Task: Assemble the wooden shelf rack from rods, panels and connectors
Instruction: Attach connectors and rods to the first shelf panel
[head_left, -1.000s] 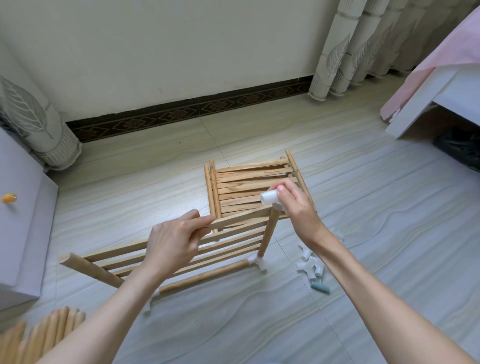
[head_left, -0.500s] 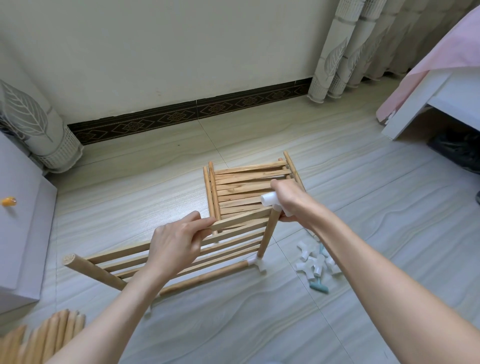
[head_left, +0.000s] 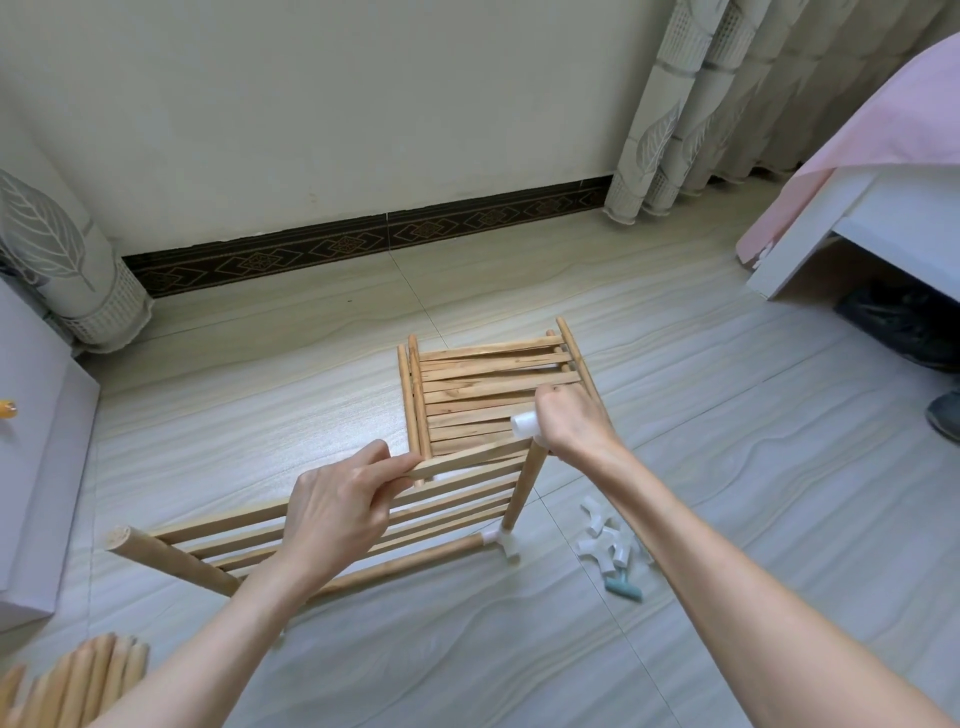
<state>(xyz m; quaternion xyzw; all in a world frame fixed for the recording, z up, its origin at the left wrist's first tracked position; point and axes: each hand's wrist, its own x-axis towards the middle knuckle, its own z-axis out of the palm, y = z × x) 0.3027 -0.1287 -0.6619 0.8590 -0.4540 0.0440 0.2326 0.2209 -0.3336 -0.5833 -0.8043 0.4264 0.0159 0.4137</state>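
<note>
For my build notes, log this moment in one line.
left hand: grips slatted panel | right hand: holds white connector on upright rod

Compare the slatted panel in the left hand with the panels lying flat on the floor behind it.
The held panel is raised and tilted, gripped by the left hand; the floor panels lie flat, stacked and untouched. The held panel joins an upright rod and white connectors; the floor panels show none. Both are light wooden slats.

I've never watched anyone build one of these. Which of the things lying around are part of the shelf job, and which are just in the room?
Part of the job:
slatted panel held by the left hand
upright rod
white connector under the right hand
spare panels
loose connectors
spare rods

Just there:
curtains
bed
white cabinet
</note>
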